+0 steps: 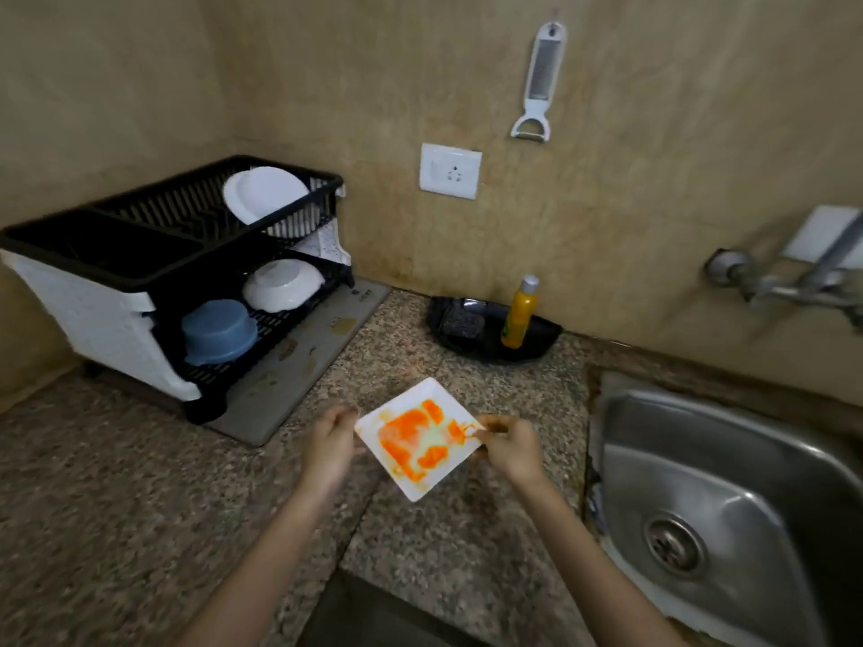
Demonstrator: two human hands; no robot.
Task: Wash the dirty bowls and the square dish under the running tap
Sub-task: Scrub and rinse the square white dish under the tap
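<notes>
Both forearms reach forward — left hand [329,443] and right hand [509,448] pinch the square dish [418,438] by opposite corners.

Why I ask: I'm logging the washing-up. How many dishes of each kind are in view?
Round plate: 1, white, in the rack's top tier
Bowls: 2, white bowl and blue bowl, both upturned on the lower tier
Square dish: 1, white, orange-stained
Total: 4
</notes>
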